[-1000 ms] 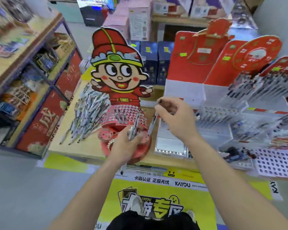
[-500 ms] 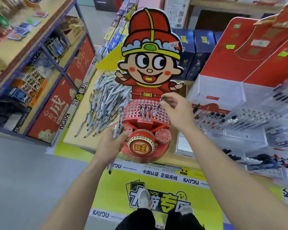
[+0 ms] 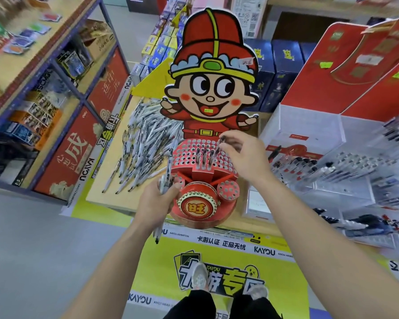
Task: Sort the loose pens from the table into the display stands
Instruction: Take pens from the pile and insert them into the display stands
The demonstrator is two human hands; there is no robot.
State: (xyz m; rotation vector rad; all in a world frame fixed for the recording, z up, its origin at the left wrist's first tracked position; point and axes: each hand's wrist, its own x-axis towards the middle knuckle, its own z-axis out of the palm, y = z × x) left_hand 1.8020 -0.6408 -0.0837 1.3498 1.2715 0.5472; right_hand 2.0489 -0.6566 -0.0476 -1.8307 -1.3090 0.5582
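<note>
A red cartoon-figure display stand (image 3: pixel 189 157) with rows of round holes stands at the table's front edge. A few pens (image 3: pixel 204 157) stand upright in its middle holes. My right hand (image 3: pixel 244 155) pinches one pen (image 3: pixel 219 145) by its top, its tip down at a hole on the stand's right side. My left hand (image 3: pixel 156 202) grips a bundle of pens (image 3: pixel 166 180) just left of the stand's front drum. A large pile of loose pens (image 3: pixel 143 143) lies on the wooden table (image 3: pixel 108 194) left of the stand.
Clear tiered stands with pens (image 3: pixel 332 166) and red backboards (image 3: pixel 346 72) fill the right side. Blue boxes (image 3: pixel 276 72) stand behind. A shelf unit (image 3: pixel 51 93) runs along the left across a grey aisle. My feet stand on a yellow floor mat (image 3: pixel 161 272).
The view has swung left and closer, centring the cartoon stand. My right hand has lowered its pen toward the stand's holes. My left hand keeps holding its bundle.
</note>
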